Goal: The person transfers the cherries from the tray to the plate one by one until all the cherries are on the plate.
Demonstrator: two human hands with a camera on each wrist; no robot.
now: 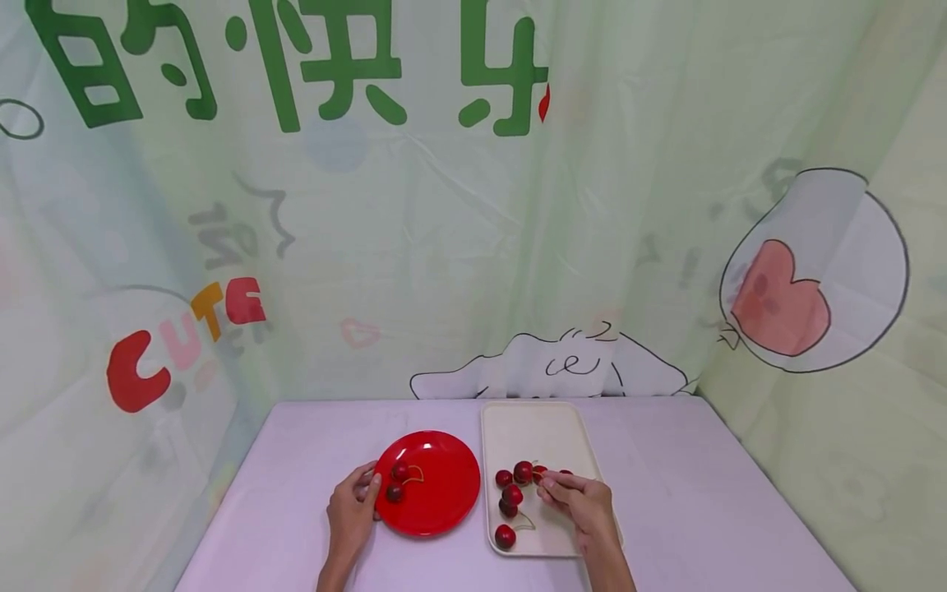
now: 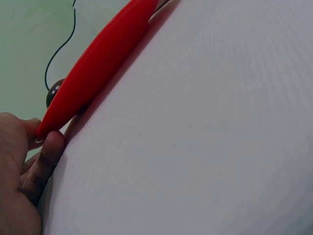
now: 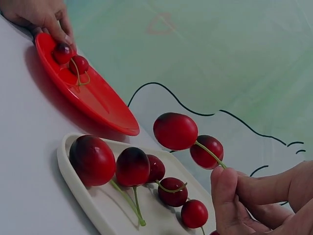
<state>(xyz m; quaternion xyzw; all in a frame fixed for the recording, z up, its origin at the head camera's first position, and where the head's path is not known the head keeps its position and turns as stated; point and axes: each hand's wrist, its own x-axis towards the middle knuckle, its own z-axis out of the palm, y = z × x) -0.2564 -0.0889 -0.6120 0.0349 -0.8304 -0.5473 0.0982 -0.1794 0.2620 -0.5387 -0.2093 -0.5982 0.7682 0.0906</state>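
My left hand (image 1: 351, 510) holds the near-left rim of a red plate (image 1: 444, 485), thumb on top and fingers at the underside. Two cherries (image 1: 394, 492) with green stems lie on the plate beside that thumb. Over a cream tray (image 1: 536, 427), my right hand (image 3: 264, 200) pinches a green stem between thumb and fingertips. A dark red cherry (image 3: 175, 131) hangs out from this stem, above the tray. Just behind it is another cherry (image 3: 206, 152); whether it is held too, I cannot tell. Several more cherries (image 1: 505, 537) lie in the tray, some partly hidden by my right hand.
A pale cloth-covered table (image 1: 688, 493) carries the plate on the left and the tray close to its right. Behind stands a light green printed curtain (image 1: 444, 247), which also closes off both sides.
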